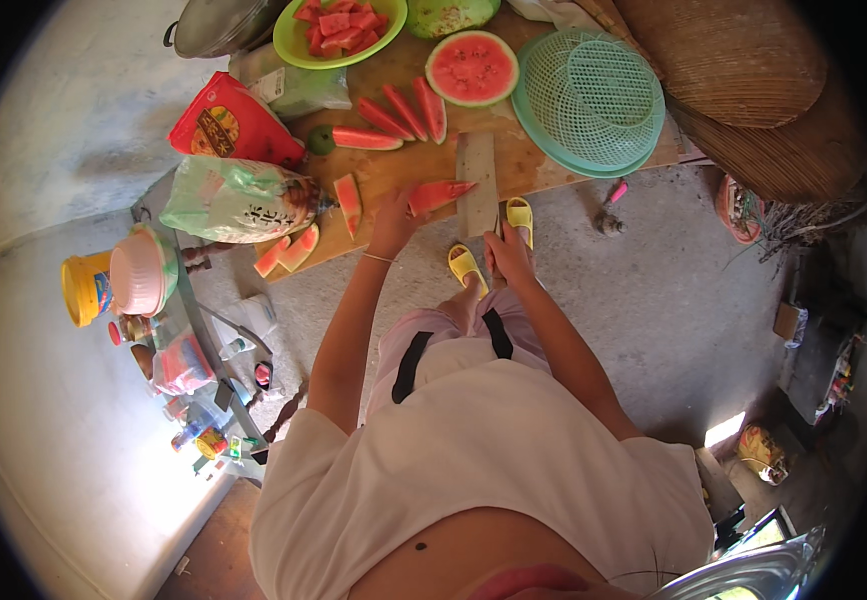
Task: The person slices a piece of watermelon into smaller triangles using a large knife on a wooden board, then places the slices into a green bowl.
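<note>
My left hand (397,217) holds the thick end of a watermelon wedge (439,195) near the wooden table's front edge. In my right hand (508,251) is the handle of a wide-bladed cleaver (477,180); its blade lies across or just beside the wedge's pointed tip, contact unclear. Behind them lie several more watermelon wedges (403,112) and a half watermelon (472,68), cut face up. A green bowl (287,46) at the back holds red watermelon chunks (340,28). Left of my left hand are a short wedge piece (348,205) and rind pieces (300,249).
Turquoise plastic baskets (591,101) stand at the table's right, beside woven trays (726,60). A red food bag (235,124) and a clear greenish bag (242,201) are at the left. Beyond them, a glass shelf (212,330) holds containers. The wooden table's edge (328,259) is close before me.
</note>
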`<state>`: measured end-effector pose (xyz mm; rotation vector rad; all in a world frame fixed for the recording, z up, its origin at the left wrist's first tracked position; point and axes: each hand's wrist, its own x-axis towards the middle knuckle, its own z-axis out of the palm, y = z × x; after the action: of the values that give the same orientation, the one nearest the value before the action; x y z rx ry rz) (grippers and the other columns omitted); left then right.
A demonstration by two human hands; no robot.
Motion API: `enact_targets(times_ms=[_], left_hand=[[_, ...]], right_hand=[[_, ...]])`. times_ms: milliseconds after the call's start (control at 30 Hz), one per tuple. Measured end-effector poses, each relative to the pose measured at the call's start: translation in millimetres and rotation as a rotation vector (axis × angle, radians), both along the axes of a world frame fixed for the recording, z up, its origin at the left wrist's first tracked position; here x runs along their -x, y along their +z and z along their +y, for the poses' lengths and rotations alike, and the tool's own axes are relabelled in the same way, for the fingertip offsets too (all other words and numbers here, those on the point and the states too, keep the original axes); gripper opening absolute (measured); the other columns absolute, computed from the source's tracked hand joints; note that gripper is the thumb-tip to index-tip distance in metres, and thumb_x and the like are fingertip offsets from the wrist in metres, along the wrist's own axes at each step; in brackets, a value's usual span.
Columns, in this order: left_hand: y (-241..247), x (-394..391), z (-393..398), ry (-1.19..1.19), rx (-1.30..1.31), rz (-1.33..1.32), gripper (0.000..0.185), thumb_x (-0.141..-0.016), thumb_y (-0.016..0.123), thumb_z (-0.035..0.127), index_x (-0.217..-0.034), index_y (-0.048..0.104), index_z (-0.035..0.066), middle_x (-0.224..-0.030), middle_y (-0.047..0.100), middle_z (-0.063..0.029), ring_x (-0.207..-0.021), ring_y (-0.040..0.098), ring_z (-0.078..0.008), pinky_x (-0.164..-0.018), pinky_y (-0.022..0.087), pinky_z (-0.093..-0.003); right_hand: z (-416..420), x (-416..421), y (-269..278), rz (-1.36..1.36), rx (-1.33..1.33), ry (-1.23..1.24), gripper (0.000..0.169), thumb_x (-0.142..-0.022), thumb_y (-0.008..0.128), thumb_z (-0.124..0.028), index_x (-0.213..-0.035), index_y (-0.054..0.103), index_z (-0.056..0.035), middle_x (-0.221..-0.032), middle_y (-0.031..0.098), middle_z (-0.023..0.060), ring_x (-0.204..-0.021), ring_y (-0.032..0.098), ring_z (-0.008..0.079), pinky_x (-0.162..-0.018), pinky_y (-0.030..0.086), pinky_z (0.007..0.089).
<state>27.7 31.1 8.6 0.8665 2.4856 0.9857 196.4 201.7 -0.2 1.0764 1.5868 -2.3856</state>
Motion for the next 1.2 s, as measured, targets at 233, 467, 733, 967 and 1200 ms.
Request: enact_targets(times_ms=[233,467,733,967,1200], left_hand=[[-6,32,1,-0.172,0.017,0.196,0.057,-0.072,0.072,0.019,-0.124,0.052,0.009,-0.097,0.057,-0.0173,-0.083,0.059,-0.0319,-0.070,0.050,-0.0403],[-8,-9,9,0.077,0.105,0.177,0.059,-0.068,0.074,0.021,-0.122,0.052,0.009,-0.097,0.055,-0.0159,-0.089,0.057,-0.0348,-0.076,0.048,-0.0426],[8,-3,14,0.010,0.249,0.425,0.056,-0.066,0.074,0.017,-0.117,0.054,0.011,-0.096,0.055,-0.0146,-0.093,0.055,-0.0327,-0.075,0.047,-0.0411],[33,2,31,-0.063,0.192,0.474,0.053,-0.068,0.071,0.019,-0.117,0.053,0.009,-0.104,0.054,-0.0164,-0.098,0.054,-0.0337,-0.079,0.046,-0.0410],[27,25,53,-0.368,0.101,0.210,0.050,-0.073,0.068,0.019,-0.118,0.051,0.007,-0.107,0.054,-0.0187,-0.097,0.055,-0.0359,-0.080,0.046,-0.0433]], right_hand=[[-3,3,-5,-0.015,-0.030,0.006,0.009,-0.087,0.051,-0.011,-0.085,0.044,-0.0052,-0.056,0.046,0.0034,-0.040,0.044,0.0128,-0.037,0.038,0.0272],[-10,14,9,-0.044,-0.066,-0.043,0.013,-0.087,0.052,-0.011,-0.082,0.042,-0.0056,-0.057,0.047,0.0044,-0.041,0.046,0.0127,-0.036,0.037,0.0271],[-15,19,21,-0.060,-0.036,-0.092,0.012,-0.085,0.053,-0.011,-0.084,0.043,-0.0036,-0.057,0.049,0.0055,-0.041,0.047,0.0127,-0.038,0.040,0.0283],[-19,26,22,-0.071,0.006,-0.139,0.014,-0.084,0.053,-0.011,-0.083,0.042,-0.0028,-0.056,0.049,0.0068,-0.040,0.048,0.0145,-0.039,0.040,0.0300],[-18,24,16,-0.062,-0.087,-0.071,0.014,-0.087,0.055,-0.013,-0.085,0.043,-0.0054,-0.058,0.047,0.0025,-0.041,0.047,0.0109,-0.035,0.037,0.0251]])
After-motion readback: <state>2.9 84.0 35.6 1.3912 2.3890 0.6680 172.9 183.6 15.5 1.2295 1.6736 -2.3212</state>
